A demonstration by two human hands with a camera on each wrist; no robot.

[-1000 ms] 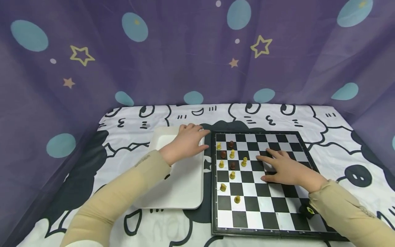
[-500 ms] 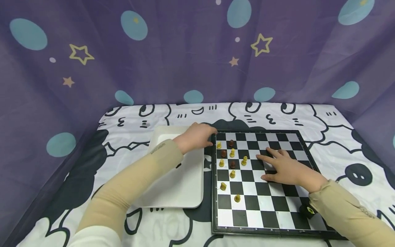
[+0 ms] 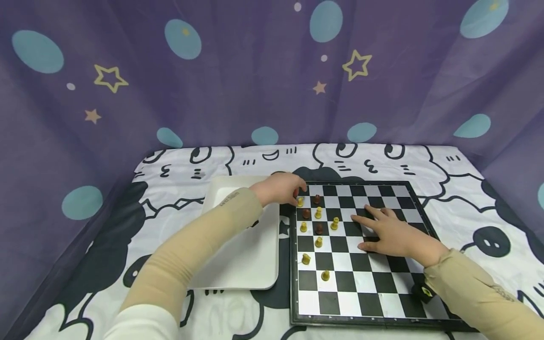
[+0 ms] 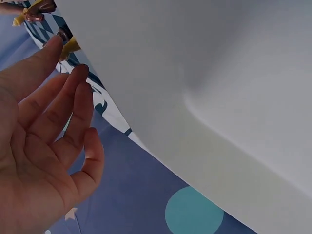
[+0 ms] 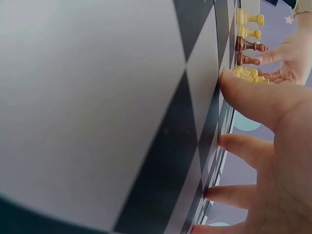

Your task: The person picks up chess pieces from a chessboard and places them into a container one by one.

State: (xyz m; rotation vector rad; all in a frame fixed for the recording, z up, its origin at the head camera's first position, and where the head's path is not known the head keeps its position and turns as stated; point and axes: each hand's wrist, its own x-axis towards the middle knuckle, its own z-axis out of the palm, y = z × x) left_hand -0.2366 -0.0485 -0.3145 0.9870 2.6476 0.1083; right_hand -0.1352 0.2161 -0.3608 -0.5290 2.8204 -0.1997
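Observation:
My left hand reaches over the white tray's far right corner to the far left corner of the black-and-white chessboard. Its fingertips are just beside a yellow chess piece. In the left wrist view the fingers of this hand are loosely bent, with a gap between thumb and fingers; a yellow piece shows behind that gap. My right hand rests on the board with spread fingers and holds nothing. Dark red pieces, one at the back, stand among several yellow ones.
A shallow white tray lies left of the board. Another yellow piece stands nearer the front, and one appears tilted. The cloth has black cartoon drawings; a purple curtain hangs behind.
My left hand has moved right, from over the tray to the board's far left corner, its fingers bending down toward the yellow chess piece. My right hand stays where it was.

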